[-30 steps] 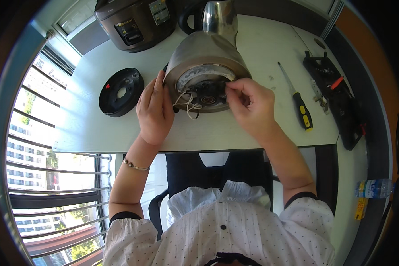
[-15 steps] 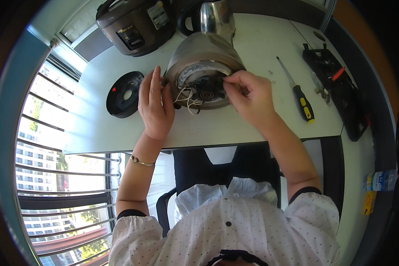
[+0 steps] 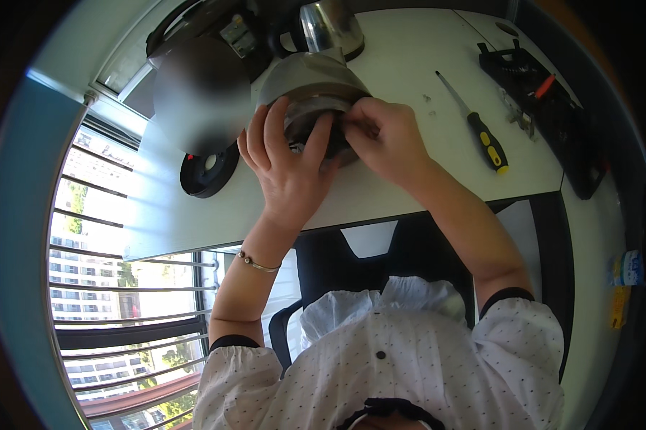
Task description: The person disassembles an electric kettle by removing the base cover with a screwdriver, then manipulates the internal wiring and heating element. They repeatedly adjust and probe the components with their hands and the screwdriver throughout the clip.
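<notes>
A metal kettle (image 3: pixel 305 75) lies on its side on the table, its opened underside turned toward me. My left hand (image 3: pixel 291 161) is spread over this underside, its fingers on the rim and its thumb across the opening. At the opening's right edge, my right hand (image 3: pixel 387 136) has its fingertips pinched together; whatever is between them is hidden. Dark parts inside the opening show only in small gaps between my hands. Left of the kettle lies a round black plastic cover (image 3: pixel 208 172) with a red spot and a pale centre.
Behind stand another steel kettle (image 3: pixel 330 29) and a dark rice cooker (image 3: pixel 255 61), partly hidden by a blurred patch. A black-and-yellow screwdriver (image 3: pixel 486 140) lies to the right, beside a black tool case (image 3: pixel 552 122). A barred window is at the left.
My left hand has moved from the kettle's left side onto its underside, covering the white wires seen earlier. My right hand stays pinched at the opening. The whole view has shifted slightly.
</notes>
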{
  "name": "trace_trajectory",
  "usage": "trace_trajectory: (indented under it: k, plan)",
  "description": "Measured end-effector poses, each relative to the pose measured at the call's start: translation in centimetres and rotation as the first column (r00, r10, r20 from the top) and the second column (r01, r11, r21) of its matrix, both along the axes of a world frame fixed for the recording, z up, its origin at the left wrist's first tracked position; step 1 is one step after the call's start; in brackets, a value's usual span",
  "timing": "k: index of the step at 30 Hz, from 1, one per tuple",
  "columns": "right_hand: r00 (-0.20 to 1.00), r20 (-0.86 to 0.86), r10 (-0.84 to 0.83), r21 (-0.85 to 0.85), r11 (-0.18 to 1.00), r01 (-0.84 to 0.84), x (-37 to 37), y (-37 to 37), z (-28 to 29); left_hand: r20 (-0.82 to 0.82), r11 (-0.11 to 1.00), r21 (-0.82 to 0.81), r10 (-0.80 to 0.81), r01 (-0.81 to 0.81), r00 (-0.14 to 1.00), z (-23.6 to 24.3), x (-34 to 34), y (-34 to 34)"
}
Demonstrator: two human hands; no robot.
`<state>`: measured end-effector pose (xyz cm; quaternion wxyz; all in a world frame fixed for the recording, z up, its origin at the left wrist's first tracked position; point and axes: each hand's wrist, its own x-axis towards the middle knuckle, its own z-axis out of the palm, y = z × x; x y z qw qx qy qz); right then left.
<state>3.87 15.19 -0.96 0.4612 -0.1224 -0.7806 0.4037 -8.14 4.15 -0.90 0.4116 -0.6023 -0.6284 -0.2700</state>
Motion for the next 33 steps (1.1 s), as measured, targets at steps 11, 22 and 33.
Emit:
trace_trajectory:
  k: [11, 22, 33]
  plan:
    - [0.991, -0.114, 0.070, -0.077, 0.994, -0.079, -0.6, 0.3, -0.6, 0.096, 0.997, -0.071, -0.024, 0.031, 0.995, 1.3, 1.0, 0.2]
    - [0.990, -0.139, 0.000, 0.259, 0.965, 0.037, -0.1, -0.1, -0.3, 0.105, 0.999, -0.032, -0.020, 0.023, 0.994, 1.3, 0.9, 0.7]
    - [0.889, -0.272, -0.369, 0.527, 0.716, 0.458, -0.3, 1.4, 0.0, 0.108, 0.997, -0.060, -0.031, 0.037, 0.994, 1.4, 0.9, 0.6]
